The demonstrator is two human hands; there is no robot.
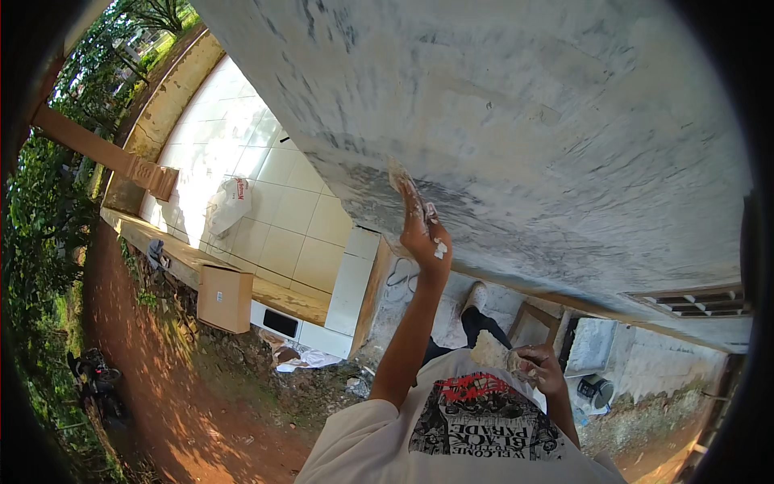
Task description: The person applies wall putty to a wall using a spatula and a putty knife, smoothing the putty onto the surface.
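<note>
My left hand [425, 234] is raised to the grey, patchily plastered wall [516, 121], its fingers closed on a putty scraper [396, 173]. The scraper's pale, thin blade lies at the wall surface beside dark streaks. White putty is smeared over these fingers and the back of the hand. Lower, in front of my shirt, my right hand [545, 368] is closed around a flat, pale piece [490, 352] coated with putty. Its exact kind is hard to make out. White smears mark the right fingers too.
Left of the wall's corner is a tiled porch floor [294, 198] with a white plastic bag [232, 206]. A cardboard box [224, 298] and a black phone [280, 323] sit along its edge. Near my feet are a wooden frame [534, 327], a pale tub [591, 345] and a dark bucket [595, 390].
</note>
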